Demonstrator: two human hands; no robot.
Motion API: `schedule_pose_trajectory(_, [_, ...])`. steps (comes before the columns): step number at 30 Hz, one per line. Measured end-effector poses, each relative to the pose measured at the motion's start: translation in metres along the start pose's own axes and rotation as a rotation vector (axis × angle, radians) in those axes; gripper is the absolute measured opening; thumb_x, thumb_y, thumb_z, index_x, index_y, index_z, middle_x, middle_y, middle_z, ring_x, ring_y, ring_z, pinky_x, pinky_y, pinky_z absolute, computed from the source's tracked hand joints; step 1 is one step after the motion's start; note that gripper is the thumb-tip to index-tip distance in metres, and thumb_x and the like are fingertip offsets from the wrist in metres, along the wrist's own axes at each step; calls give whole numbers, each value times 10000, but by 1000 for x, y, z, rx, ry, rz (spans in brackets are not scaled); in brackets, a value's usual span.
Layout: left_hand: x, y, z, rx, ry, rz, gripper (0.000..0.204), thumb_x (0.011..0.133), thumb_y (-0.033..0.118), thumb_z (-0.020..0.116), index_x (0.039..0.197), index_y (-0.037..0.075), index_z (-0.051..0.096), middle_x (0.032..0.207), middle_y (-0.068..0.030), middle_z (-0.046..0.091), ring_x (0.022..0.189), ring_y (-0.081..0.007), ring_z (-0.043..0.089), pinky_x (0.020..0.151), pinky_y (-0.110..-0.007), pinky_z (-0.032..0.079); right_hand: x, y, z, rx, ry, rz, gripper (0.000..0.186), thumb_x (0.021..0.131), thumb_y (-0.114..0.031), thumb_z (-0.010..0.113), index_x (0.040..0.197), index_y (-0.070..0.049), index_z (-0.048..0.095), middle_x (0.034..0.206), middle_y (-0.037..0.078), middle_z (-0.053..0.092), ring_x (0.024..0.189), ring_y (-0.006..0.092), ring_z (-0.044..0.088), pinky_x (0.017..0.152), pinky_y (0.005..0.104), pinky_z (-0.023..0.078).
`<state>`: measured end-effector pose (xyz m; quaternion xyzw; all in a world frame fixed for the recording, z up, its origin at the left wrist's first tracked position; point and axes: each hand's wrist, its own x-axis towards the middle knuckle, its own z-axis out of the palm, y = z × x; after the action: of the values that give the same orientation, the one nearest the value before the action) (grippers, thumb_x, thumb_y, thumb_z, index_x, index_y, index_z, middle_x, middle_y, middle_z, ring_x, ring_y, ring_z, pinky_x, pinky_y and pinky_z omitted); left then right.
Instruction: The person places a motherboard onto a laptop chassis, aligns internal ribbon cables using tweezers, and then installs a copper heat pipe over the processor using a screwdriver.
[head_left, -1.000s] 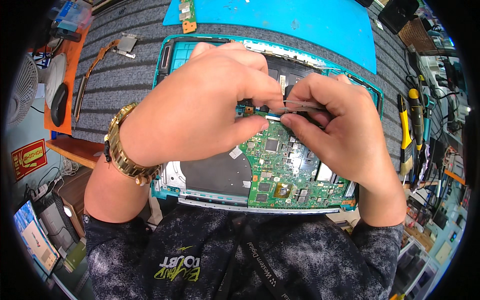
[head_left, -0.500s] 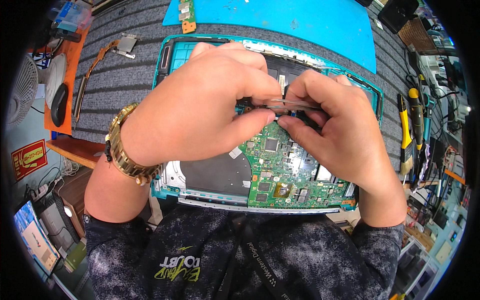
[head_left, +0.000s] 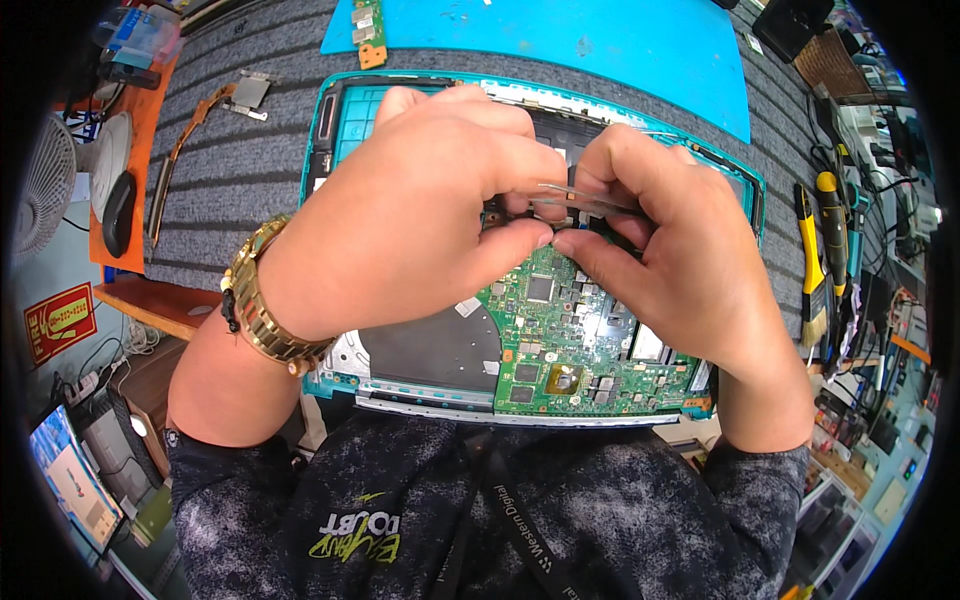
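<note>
An opened teal laptop case [head_left: 757, 215] lies in front of me with a green circuit board [head_left: 525, 335] exposed in its near half. My left hand [head_left: 440, 190] reaches over it from the left, thumb and fingertips closed at the board's far edge. Whatever is between those fingers is hidden. Close beside it, my right hand [head_left: 680, 240] has its thumb at the same edge and its fingers curled round metal tweezers [head_left: 572, 196]. The tweezer tips point left, toward my left fingers. Both thumb tips nearly meet over the edge, covering the part there.
Beyond the case lies a blue mat [head_left: 600, 50] with a small green board [head_left: 367, 30] at its left. A copper heat pipe [head_left: 190, 135] rests on the grey ribbed mat [head_left: 240, 200]. Brushes [head_left: 812, 270] and a screwdriver [head_left: 830, 215] are at the right.
The tweezer tips have tilted up a little, and my right index finger has risen slightly. My left wrist has shifted a little to the right. Both hands stay at the board's far edge.
</note>
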<state>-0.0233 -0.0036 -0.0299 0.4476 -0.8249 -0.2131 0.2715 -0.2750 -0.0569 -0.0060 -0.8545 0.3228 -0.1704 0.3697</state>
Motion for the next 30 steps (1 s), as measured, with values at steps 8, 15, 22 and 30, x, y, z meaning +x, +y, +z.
schedule_pose_trajectory(8, [0, -3, 0, -66, 16, 21, 222, 829, 21, 885, 1039, 81, 844, 940, -54, 696, 931, -293, 675, 847, -441, 507, 0, 1, 1, 18, 9, -12, 376, 866, 53, 944, 1059, -60, 642, 822, 27, 551, 696, 155, 432, 612, 342, 375])
schedule_pose_trajectory(15, [-1, -6, 0, -130, 21, 32, 195, 856, -39, 794, 1033, 32, 836, 914, -105, 695, 870, -322, 670, 783, -451, 525, 0, 3, 1, 20, 11, -6, 367, 855, 42, 946, 1050, -57, 651, 819, 28, 541, 693, 152, 435, 611, 342, 370])
schedule_pose_trajectory(22, [2, -10, -9, -142, 78, 18, 109, 1009, -2, 735, 1100, -14, 793, 1009, -129, 778, 918, -301, 728, 833, -420, 571, 0, 2, 0, -54, 1, -14, 347, 844, 22, 946, 1031, -57, 664, 803, 39, 571, 670, 171, 438, 623, 356, 374])
schedule_pose_trajectory(30, [1, -3, -29, -111, 184, -220, 273, 1248, 190, 605, 1120, -20, 725, 948, -53, 735, 885, -136, 708, 821, -308, 560, 0, 1, -1, -98, -26, -17, 322, 843, 14, 939, 1051, -63, 706, 830, 48, 658, 687, 202, 485, 659, 369, 408])
